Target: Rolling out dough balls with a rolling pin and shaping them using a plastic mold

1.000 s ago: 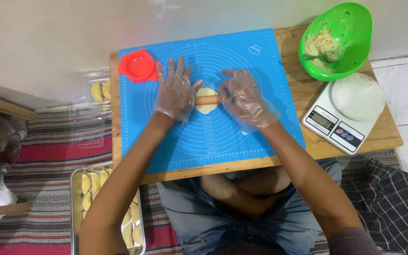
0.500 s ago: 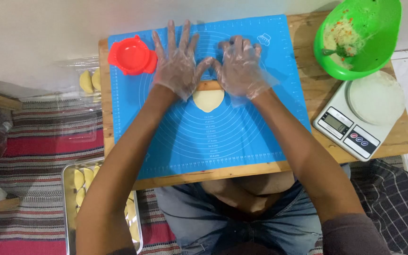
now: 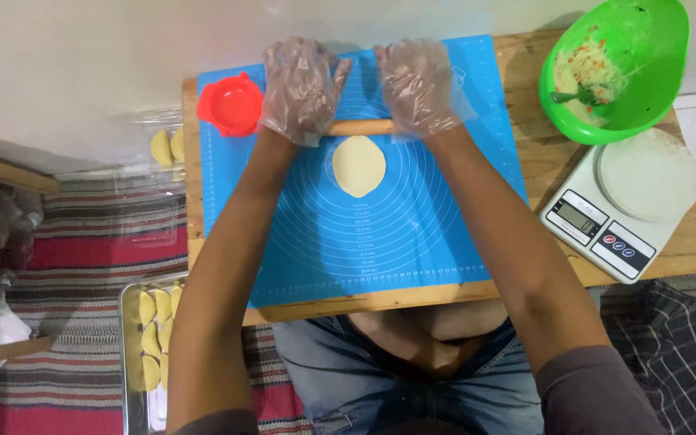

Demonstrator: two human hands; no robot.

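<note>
Sitting close to the camera, the person has blue jeans (image 3: 340, 379) and crossed legs tucked under a low wooden table (image 3: 541, 153). On the floor, at the person's left side, a metal tray (image 3: 127, 338) holds rows of folded yellow dumplings (image 3: 148, 338). It rests on a striped rug (image 3: 74, 250) with red and grey bands.

A big blue mat (image 3: 380, 234) covers most of the table. It has white circles drawn on it. Both arms stretch out over the mat. A flat oval of pale dough (image 3: 358, 165) lies on the mat, between the two arms and just before the hands.

Past the dough is a wooden rolling pin (image 3: 362, 127), lying across the mat. The left hand (image 3: 300, 89) and the right hand (image 3: 420, 84) both wear thin clear plastic gloves. They are apart, one on each end of the pin. The palms press down flat on it and the fingers are spread out, not curled around it. The pin sits at the far edge of the dough.

Just beside the left hand is a small red mold (image 3: 231, 105) on the corner of the mat. On the person's right side stands a white kitchen scale (image 3: 606, 229) with a round white lid (image 3: 646, 173) on it. Farther back, a green bowl (image 3: 646, 89) holds pale filling (image 3: 586, 72) with bits of orange, and a green spoon (image 3: 573, 98).
</note>
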